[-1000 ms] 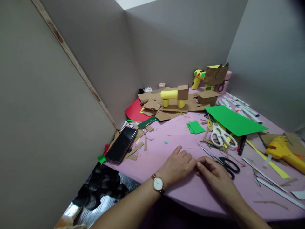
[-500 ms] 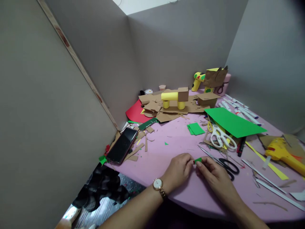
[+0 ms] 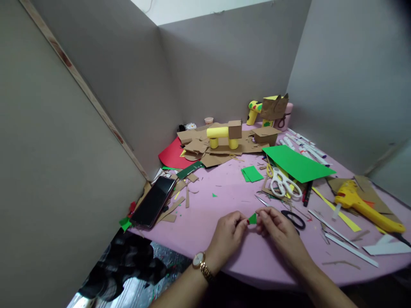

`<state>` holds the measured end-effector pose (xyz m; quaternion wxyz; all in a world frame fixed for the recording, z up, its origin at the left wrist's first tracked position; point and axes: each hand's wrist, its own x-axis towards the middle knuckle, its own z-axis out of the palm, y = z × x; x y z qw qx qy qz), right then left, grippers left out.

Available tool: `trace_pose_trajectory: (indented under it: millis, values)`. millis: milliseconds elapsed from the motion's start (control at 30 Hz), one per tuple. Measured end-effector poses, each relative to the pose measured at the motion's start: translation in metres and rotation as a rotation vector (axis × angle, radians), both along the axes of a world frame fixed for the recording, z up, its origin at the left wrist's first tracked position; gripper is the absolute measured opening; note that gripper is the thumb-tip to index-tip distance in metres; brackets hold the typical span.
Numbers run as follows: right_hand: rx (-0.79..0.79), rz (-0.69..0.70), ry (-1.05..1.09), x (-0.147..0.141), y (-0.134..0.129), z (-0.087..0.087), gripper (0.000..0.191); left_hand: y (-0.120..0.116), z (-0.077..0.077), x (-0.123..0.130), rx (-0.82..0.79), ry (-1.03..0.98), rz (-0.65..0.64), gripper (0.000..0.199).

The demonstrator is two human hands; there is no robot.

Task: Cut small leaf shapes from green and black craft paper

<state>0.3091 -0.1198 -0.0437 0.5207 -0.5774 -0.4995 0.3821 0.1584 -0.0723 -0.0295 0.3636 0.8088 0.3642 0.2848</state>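
Above the near part of the pink-covered table, a small green piece of paper (image 3: 253,219) shows between my two hands. My left hand (image 3: 227,235), with a gold watch on its wrist, pinches the paper's left side between thumb and finger. The fingertips of my right hand (image 3: 278,229) are closed at its right edge. Just behind my right hand lie black-handled scissors (image 3: 297,220), partly covered by it. Two green paper squares (image 3: 252,173) rest farther back, and a tiny green scrap (image 3: 214,195) lies to their left.
White scissors (image 3: 284,185) and a large green sheet (image 3: 297,163) lie right of centre. A yellow glue gun (image 3: 366,207) is at the right, a phone (image 3: 154,202) at the left edge. A yellow tube figure with a cardboard head (image 3: 218,132) stands on cardboard pieces.
The view has swung slightly right. The green paper piece shows more of its face now, and my right fingers have shifted to its right edge.
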Motion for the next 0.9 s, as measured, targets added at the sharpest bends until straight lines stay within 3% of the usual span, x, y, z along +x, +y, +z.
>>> trace_pose_trajectory:
  millis: [333, 633, 900]
  values:
    - [-0.003, 0.071, 0.001, -0.0012, -0.0035, 0.0034, 0.024, -0.0008, 0.0026, -0.0004, -0.029, -0.021, -0.084, 0.017]
    - [0.040, 0.115, -0.085, -0.0047, -0.0025, 0.0081, 0.021, 0.0007, -0.0013, -0.0014, -0.114, -0.110, -0.005, 0.020]
    - [0.026, 0.111, -0.130, -0.0062, -0.0034, 0.0075, 0.030, 0.0008, -0.0045, -0.0015, -0.198, -0.171, 0.008, 0.020]
